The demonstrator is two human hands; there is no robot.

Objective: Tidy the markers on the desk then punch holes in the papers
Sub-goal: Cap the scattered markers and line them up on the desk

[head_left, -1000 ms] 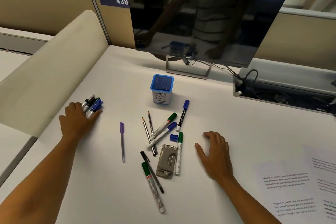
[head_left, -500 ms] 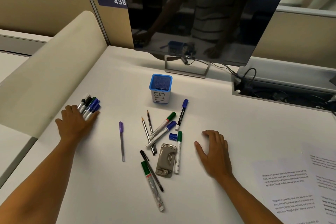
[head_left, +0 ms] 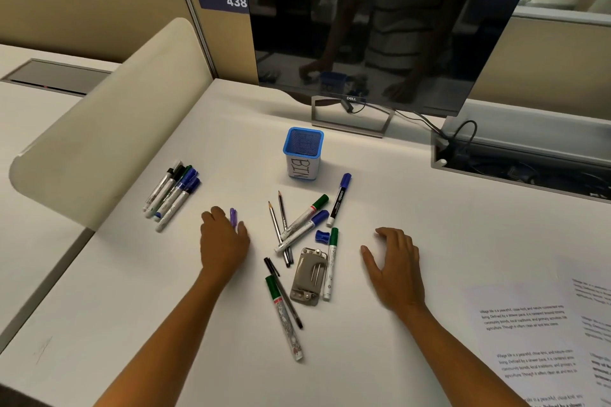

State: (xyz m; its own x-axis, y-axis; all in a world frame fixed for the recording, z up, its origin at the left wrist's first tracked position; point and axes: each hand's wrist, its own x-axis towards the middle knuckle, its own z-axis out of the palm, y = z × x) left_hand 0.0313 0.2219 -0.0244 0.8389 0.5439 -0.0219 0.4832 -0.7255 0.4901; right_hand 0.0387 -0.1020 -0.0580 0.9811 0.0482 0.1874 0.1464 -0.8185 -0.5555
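Note:
A tidy bundle of several markers (head_left: 172, 193) lies at the left of the white desk (head_left: 132, 291). My left hand (head_left: 224, 241) rests over a purple pen (head_left: 233, 216); only the pen's cap shows past the fingers, and the grip is hidden. In the middle are scattered loose markers (head_left: 304, 220), two pencils (head_left: 276, 225), a black pen (head_left: 286, 299) and a blue sharpener (head_left: 321, 236). The grey hole punch (head_left: 309, 277) lies among them. Just right of this pile, my right hand (head_left: 395, 269) lies flat and open. Printed papers (head_left: 529, 324) are at the right.
A blue pen holder labelled BIN (head_left: 303, 154) stands behind the pile. The dark monitor (head_left: 380, 26) on its stand fills the back. A cable tray (head_left: 522, 155) runs at the back right. A curved beige divider (head_left: 109, 129) borders the left edge.
My left hand has let go of the marker bundle at the left and moved right onto the purple pen. My right hand has stayed put.

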